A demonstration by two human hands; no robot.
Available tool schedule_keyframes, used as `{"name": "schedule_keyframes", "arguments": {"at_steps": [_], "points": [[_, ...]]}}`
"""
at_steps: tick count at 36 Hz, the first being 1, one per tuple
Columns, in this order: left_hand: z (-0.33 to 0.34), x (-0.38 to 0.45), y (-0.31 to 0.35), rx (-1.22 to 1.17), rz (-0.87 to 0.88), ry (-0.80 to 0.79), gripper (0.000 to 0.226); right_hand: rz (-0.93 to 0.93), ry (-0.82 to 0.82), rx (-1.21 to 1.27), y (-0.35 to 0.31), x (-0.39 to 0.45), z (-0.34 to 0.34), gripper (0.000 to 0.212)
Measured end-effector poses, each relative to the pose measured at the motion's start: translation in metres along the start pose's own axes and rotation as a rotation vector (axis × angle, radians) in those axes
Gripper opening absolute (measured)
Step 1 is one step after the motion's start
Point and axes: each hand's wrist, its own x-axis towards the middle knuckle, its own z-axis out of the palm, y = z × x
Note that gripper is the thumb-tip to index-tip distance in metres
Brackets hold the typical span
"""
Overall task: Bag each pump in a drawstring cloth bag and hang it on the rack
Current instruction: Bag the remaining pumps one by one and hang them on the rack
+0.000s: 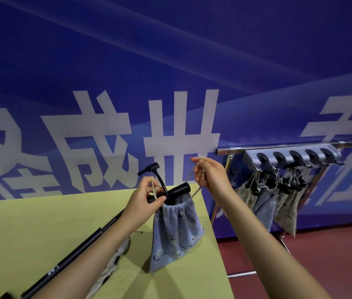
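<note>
Bag cinched, rack to my right.

Blue floral bag (176,231) hung above the table's (41,234) right edge, pump handle (170,190) poking out crosswise. My left hand (145,199) pinched its gathered mouth; my right hand (209,173), nearer the rack (287,155), pinched the drawstring (194,193), pulled taut.

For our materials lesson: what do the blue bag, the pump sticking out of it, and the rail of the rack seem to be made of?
Blue bag: soft woven cloth with a small print, judging by its gathered folds at the neck. Pump: matt black, probably plastic or rubber on the handle and hose; the look leaves it open. Rail: shiny silver metal, likely chromed or stainless, since it shows bright reflections.
</note>
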Motion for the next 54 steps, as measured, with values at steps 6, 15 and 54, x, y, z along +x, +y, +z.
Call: {"name": "schedule_keyframes", "arguments": {"at_steps": [6,15,54], "points": [[0.004,0.010,0.010,-0.038,0.108,0.025,0.011,-0.042,-0.288,-0.422,-0.032,-0.014,0.024,0.029],[-0.004,0.017,0.042,-0.328,-0.070,-0.012,0.025,-0.215,-0.240,-0.590,-0.025,-0.029,0.025,0.024],[0.072,0.059,0.099,-0.518,-0.021,-0.606,0.029,-0.123,-0.201,-0.230,-0.003,-0.039,-0.091,0.021]]}}
